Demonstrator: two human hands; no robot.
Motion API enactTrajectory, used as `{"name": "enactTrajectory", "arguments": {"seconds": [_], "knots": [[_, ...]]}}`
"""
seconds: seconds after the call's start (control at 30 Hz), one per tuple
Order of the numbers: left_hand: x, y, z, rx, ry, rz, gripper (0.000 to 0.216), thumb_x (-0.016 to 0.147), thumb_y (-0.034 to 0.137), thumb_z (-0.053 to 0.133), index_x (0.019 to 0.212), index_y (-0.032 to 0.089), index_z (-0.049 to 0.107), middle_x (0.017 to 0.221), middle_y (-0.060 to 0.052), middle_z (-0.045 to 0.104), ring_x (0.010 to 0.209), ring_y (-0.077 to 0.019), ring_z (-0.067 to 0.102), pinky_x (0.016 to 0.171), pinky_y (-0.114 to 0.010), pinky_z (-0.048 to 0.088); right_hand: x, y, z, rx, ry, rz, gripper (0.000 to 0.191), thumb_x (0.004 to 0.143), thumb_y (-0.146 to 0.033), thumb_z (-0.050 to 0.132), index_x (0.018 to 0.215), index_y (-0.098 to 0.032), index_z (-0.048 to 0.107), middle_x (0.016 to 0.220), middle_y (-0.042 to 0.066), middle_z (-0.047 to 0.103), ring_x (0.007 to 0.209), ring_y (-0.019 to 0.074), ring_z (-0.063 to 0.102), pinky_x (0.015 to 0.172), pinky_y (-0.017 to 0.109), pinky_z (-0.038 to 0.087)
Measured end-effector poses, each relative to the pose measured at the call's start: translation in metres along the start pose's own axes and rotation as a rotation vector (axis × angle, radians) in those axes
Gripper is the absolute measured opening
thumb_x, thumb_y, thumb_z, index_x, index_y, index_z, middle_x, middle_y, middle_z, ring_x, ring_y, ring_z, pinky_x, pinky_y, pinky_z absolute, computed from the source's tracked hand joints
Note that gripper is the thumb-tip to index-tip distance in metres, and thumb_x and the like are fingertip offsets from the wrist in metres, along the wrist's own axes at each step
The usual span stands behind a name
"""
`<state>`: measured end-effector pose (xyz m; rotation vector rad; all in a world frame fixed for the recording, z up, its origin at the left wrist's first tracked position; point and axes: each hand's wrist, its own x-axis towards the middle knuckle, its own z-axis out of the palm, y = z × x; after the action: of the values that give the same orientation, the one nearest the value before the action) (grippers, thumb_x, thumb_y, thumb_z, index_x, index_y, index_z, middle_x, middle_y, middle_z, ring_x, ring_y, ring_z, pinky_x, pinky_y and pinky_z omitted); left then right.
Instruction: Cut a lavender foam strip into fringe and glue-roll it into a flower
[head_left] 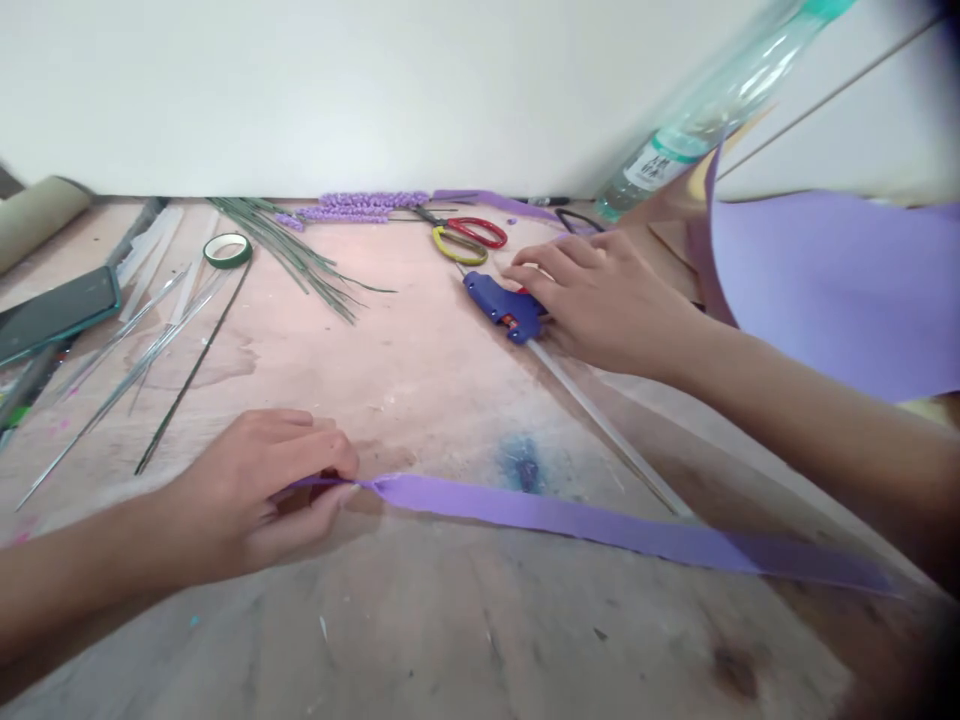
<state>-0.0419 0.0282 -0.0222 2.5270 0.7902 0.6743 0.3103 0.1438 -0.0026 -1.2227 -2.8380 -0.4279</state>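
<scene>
My left hand [292,490] is closed in a pinch on the narrow, twisted end of a purple paper strip [540,512]. From there the strip runs flat across the table to the lower right. Farther back, my right hand [600,300] is curled round the handle side of a blue glue gun [491,300], its fingertips near the red trigger. The gun's nozzle points to the upper left, and a long pale glue stick [592,420] sticks out of its rear. My palm hides part of the gun.
Scissors [469,240] lie just beyond the nozzle, near purple fuzzy stems [367,207] and green wires [289,250]. Left are green tape [227,251], bare wires [150,345], a phone [60,312] and a cardboard tube [41,220]. A bottle [675,150] and purple sheet [832,290] stand right.
</scene>
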Motion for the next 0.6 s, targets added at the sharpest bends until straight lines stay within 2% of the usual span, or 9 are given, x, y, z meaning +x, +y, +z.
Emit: {"name": "enactTrajectory", "arguments": {"seconds": [0.1, 0.17, 0.2, 0.27, 0.3, 0.37, 0.47, 0.6], "knots": [[0.001, 0.001, 0.0, 0.007, 0.007, 0.037, 0.011, 0.099, 0.017, 0.049, 0.09, 0.021, 0.054, 0.064, 0.004, 0.061, 0.054, -0.0118, 0.049, 0.055, -0.024, 0.036, 0.007, -0.021, -0.011, -0.015, 0.052, 0.086, 0.05, 0.089, 0.0, 0.039, 0.138, -0.009, 0.05, 0.141, 0.03, 0.054, 0.13, 0.0481, 0.046, 0.099, 0.065, 0.033], [0.0, 0.003, 0.0, 0.036, 0.022, 0.036, 0.012, 0.099, 0.018, 0.05, 0.088, 0.022, 0.054, 0.062, 0.005, 0.057, 0.053, -0.0127, 0.046, 0.055, -0.025, 0.033, 0.006, -0.051, -0.025, 0.038, 0.069, 0.083, 0.045, 0.091, -0.004, 0.042, 0.134, -0.011, 0.052, 0.137, 0.027, 0.058, 0.13, 0.0466, 0.046, 0.101, 0.065, 0.034], [0.0, 0.005, 0.0, 0.05, 0.024, 0.027, 0.012, 0.098, 0.018, 0.05, 0.088, 0.022, 0.054, 0.062, 0.005, 0.055, 0.054, -0.0131, 0.045, 0.055, -0.025, 0.033, 0.003, -0.07, -0.032, 0.106, 0.075, 0.063, 0.037, 0.092, -0.01, 0.047, 0.129, -0.013, 0.054, 0.128, 0.023, 0.063, 0.124, 0.043, 0.052, 0.101, 0.062, 0.038], [-0.001, 0.007, -0.001, 0.075, 0.042, -0.004, 0.012, 0.098, 0.018, 0.049, 0.088, 0.022, 0.054, 0.061, 0.005, 0.055, 0.054, -0.0135, 0.046, 0.056, -0.026, 0.032, -0.003, -0.109, -0.044, 0.578, 0.058, 0.062, 0.028, 0.096, -0.023, 0.055, 0.123, -0.015, 0.056, 0.119, 0.016, 0.067, 0.11, 0.0317, 0.061, 0.094, 0.048, 0.047], [-0.001, 0.008, -0.002, 0.086, 0.047, -0.011, 0.012, 0.097, 0.017, 0.048, 0.087, 0.021, 0.054, 0.061, 0.005, 0.055, 0.054, -0.0135, 0.047, 0.056, -0.026, 0.032, -0.007, -0.126, -0.047, 0.748, 0.013, 0.067, 0.033, 0.096, -0.033, 0.06, 0.124, -0.016, 0.056, 0.115, 0.013, 0.068, 0.102, 0.0275, 0.064, 0.087, 0.043, 0.05], [-0.002, 0.01, -0.003, 0.102, 0.068, -0.009, 0.01, 0.095, 0.016, 0.048, 0.087, 0.021, 0.053, 0.061, 0.005, 0.056, 0.053, -0.0133, 0.046, 0.056, -0.026, 0.032, -0.012, -0.151, -0.048, 0.955, -0.027, 0.045, 0.039, 0.087, -0.039, 0.071, 0.117, -0.017, 0.058, 0.105, 0.008, 0.069, 0.089, 0.0221, 0.064, 0.076, 0.035, 0.05], [-0.002, 0.009, -0.003, 0.101, 0.107, 0.012, 0.01, 0.094, 0.016, 0.048, 0.087, 0.022, 0.051, 0.06, 0.006, 0.053, 0.053, -0.0137, 0.044, 0.056, -0.027, 0.031, -0.011, -0.166, -0.04, 1.071, 0.036, 0.05, 0.033, 0.082, -0.034, 0.075, 0.106, -0.017, 0.06, 0.095, 0.005, 0.068, 0.075, 0.0163, 0.06, 0.065, 0.028, 0.044], [-0.004, 0.005, -0.002, 0.144, 0.131, 0.018, 0.01, 0.096, 0.017, 0.046, 0.087, 0.022, 0.048, 0.059, 0.006, 0.05, 0.052, -0.0148, 0.04, 0.057, -0.028, 0.03, -0.003, -0.164, -0.029, 1.092, 0.149, 0.071, 0.014, 0.085, -0.025, 0.07, 0.091, -0.018, 0.06, 0.081, 0.0, 0.063, 0.065, 0.0118, 0.053, 0.059, 0.025, 0.039]]}}
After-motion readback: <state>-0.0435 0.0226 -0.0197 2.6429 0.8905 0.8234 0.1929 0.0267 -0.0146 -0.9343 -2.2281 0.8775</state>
